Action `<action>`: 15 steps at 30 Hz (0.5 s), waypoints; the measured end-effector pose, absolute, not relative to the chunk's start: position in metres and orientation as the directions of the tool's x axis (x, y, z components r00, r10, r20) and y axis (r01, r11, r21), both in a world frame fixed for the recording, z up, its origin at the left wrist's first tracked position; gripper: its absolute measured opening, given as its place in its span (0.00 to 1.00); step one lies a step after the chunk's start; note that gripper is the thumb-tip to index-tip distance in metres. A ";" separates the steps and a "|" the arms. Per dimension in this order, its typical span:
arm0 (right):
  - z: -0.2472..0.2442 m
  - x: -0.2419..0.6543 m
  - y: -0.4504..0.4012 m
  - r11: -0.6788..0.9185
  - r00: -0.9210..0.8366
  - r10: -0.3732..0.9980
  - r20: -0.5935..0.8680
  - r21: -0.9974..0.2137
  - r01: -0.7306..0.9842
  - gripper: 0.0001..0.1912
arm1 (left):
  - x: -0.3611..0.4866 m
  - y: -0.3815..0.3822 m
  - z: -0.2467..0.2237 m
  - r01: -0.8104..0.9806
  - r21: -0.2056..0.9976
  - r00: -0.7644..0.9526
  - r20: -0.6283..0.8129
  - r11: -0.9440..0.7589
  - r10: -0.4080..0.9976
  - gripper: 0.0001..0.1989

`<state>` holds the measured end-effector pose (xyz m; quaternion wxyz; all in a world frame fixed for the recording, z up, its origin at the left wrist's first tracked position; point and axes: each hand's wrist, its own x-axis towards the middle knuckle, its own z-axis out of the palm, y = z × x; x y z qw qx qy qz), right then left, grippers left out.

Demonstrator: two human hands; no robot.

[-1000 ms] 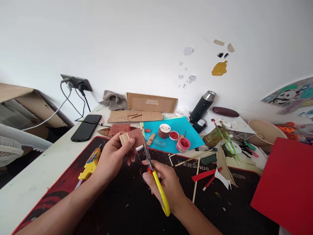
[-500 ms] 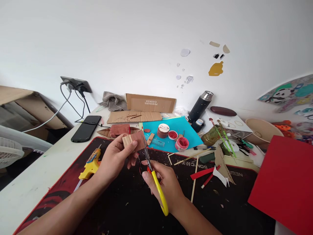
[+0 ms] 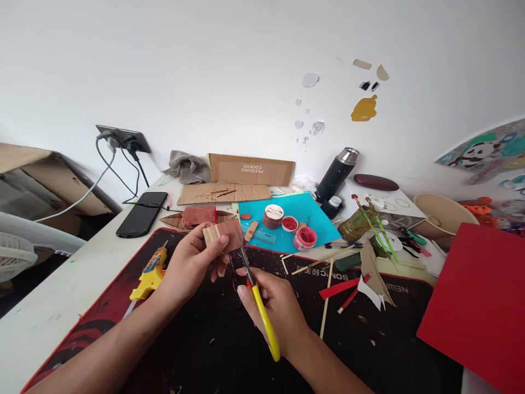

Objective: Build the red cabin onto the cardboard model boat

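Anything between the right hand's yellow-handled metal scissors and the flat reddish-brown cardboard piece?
Nothing visible: the scissors have their blades at the cardboard piece, along its right edge. The left hand grips it farther left, thumb clear of them.

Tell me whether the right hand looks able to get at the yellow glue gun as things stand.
Probably not easily: the right hand holds scissors, and the left forearm lies between that hand and the yellow glue gun.

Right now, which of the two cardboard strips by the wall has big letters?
The back strip, standing up and printed PRESSURE COOKER; the front strip lies flat, with reddish-brown streaks instead.
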<state>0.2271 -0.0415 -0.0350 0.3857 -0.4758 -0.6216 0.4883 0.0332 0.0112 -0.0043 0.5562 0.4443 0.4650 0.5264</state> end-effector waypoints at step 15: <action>-0.037 0.227 -0.043 0.100 -0.238 0.970 0.041 -0.966 0.240 0.17 | 0.035 0.011 -0.005 -0.196 0.979 0.034 -0.054 0.060 0.998 0.26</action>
